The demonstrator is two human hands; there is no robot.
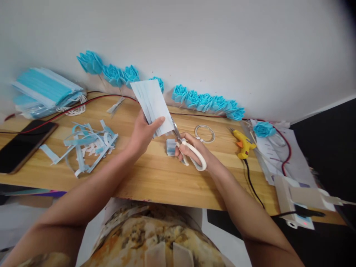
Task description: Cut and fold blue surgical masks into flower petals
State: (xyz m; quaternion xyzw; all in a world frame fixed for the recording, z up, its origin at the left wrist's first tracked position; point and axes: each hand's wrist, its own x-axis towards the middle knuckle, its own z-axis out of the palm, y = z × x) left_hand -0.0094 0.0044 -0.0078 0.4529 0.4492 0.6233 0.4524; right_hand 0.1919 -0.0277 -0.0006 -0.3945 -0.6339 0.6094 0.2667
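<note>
Head view, single entry.
- Left hand: is gripping the pale mask sheet by its lower edge, thumb lying across the front, and is holding it tilted above the wooden table.
- Right hand: is closing around the white-handled scissors, fingers through the loops; the blades are meeting the sheet's lower right edge.
- Small stack of cut pieces: is lying on the table just beside the right hand.
- Tape roll and yellow glue gun: are sitting to the right.
- Pile of blue scrap strips, phone, stack of masks: are resting to the left.
- Blue flowers: are lining the wall.
</note>
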